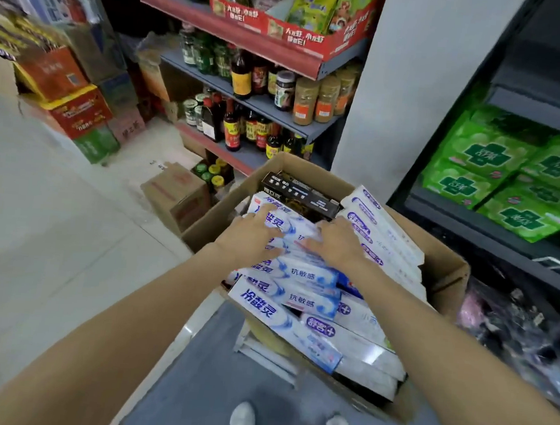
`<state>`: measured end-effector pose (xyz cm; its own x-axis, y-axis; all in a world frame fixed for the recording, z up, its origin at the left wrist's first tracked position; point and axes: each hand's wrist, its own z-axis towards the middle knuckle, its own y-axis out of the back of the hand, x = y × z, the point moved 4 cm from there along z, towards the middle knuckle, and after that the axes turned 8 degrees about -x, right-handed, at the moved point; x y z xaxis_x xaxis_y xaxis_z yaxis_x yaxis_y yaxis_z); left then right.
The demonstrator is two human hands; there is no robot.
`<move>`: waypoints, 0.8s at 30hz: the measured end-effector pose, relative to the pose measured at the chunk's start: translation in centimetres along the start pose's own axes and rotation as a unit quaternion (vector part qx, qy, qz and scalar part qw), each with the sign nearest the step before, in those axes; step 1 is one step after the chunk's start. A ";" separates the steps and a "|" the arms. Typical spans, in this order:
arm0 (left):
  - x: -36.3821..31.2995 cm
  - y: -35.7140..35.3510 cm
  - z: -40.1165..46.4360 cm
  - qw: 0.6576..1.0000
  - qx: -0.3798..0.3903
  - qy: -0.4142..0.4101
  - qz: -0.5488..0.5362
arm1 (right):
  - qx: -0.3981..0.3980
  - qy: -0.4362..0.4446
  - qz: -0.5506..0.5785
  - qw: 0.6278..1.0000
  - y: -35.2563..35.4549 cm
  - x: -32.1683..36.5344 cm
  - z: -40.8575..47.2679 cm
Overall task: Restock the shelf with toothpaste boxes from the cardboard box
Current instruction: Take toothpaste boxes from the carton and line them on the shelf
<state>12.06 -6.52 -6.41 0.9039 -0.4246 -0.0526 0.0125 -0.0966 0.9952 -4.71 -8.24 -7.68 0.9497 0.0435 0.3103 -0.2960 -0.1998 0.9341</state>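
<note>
An open cardboard box [449, 276] sits in front of me, packed with toothpaste boxes. Blue-and-white ones [300, 274] lie in the middle, purple-and-white ones [383, 229] along the right side, and a black one [298, 193] at the far end. Both hands are inside the box. My left hand [248, 235] and my right hand [338, 243] hold the topmost blue-and-white toothpaste box [292, 228] from either side. Fingers lie over its top and the thumbs sit at its near edge.
A dark shelf [492, 225] on the right carries green packs [508, 183]. Behind the box a grey shelf [263, 105] holds sauce bottles and jars. A small carton [176, 194] stands on the floor; stacked cartons [75, 112] at left. My shoes [244, 420] are below.
</note>
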 end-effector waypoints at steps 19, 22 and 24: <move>-0.8 -2.3 5.8 0.982 0.161 0.013 -0.101 | -0.125 -0.265 0.426 0.856 3.4 -4.0 -4.5; -1.3 -1.7 6.2 0.975 0.208 0.014 -0.079 | -0.125 -0.288 0.465 0.828 3.5 -5.0 -5.6; -1.9 -0.8 6.2 0.976 0.202 0.001 -0.082 | -0.124 -0.284 0.470 0.826 4.0 -5.7 -6.1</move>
<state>7.67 -11.16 -7.56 0.9047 -0.3717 -0.2082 -0.0116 -0.5100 0.8601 -11.90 -3.36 -4.63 0.1622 -0.4982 0.8517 -0.8756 0.3254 0.3571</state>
